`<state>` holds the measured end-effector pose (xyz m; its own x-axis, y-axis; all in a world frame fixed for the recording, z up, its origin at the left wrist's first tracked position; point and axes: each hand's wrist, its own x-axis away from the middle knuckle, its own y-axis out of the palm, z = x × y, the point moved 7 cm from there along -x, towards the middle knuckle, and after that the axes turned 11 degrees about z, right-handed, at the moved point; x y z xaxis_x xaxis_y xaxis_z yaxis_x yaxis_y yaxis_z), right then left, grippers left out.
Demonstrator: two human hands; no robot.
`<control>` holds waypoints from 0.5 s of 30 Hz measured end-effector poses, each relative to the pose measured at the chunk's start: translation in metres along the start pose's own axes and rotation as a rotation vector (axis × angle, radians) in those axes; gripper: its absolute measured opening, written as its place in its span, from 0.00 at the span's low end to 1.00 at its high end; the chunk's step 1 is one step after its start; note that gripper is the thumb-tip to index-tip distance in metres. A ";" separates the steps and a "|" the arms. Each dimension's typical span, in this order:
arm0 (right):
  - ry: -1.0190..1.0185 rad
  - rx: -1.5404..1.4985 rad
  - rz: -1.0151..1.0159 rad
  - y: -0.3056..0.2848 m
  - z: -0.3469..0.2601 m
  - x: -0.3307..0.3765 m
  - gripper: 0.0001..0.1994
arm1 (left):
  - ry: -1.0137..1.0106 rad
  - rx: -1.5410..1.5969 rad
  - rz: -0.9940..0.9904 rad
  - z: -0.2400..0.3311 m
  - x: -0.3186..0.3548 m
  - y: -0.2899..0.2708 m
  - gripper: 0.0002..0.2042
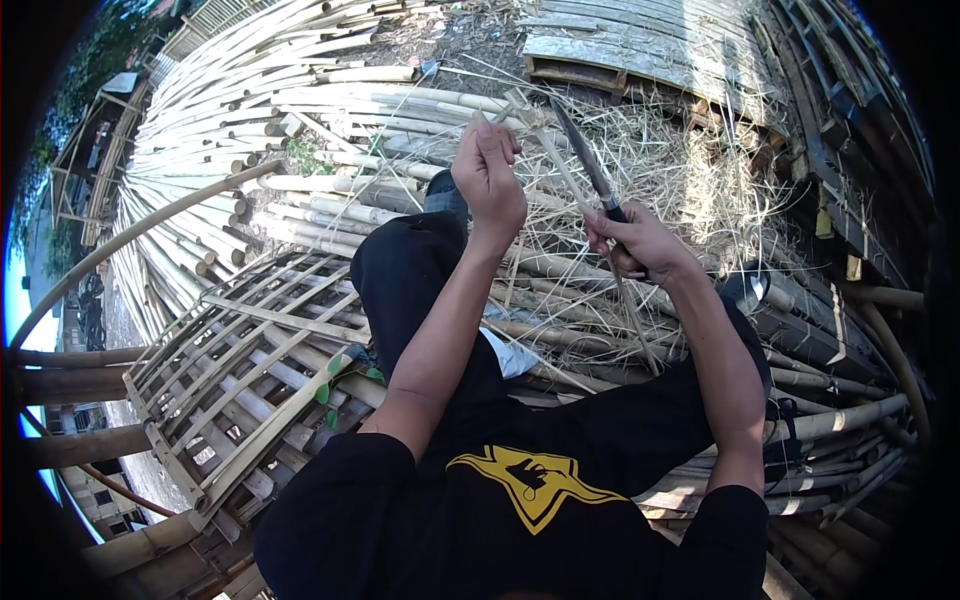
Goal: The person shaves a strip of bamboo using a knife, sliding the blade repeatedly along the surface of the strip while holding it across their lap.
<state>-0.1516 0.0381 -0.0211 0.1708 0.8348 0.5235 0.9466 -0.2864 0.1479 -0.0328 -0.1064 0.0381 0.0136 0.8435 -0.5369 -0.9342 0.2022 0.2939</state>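
Note:
My right hand [640, 243] is wrapped round the dark handle of a long knife [582, 148], whose blade points up and away. A thin bamboo strip [563, 172] runs beside the blade and passes at the fingers of that hand; whether they grip it too, I cannot tell. Its far end looks frayed. My left hand [490, 180] is raised to the left of the knife with its fingers closed. Something pale and small shows at its fingertips, too unclear to name. Both hands are apart from each other, above my bent legs.
Bamboo shavings [690, 185] litter the ground beyond my right hand. Stacked bamboo poles [290, 100] fill the far left. A slatted bamboo frame [250, 340] lies at my left. A wooden platform [650, 50] stands at the far right, and more timber [850, 150] lines the right edge.

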 end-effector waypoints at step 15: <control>-0.245 -0.358 0.468 -0.056 -0.015 0.002 0.19 | 0.258 -0.743 -0.547 -0.022 0.023 0.020 0.15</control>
<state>-0.2080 0.0484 -0.0160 0.6421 0.6544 0.3994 0.6138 -0.7510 0.2436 -0.0591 -0.0937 0.0143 0.5193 0.5724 -0.6346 -0.8102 0.0933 -0.5787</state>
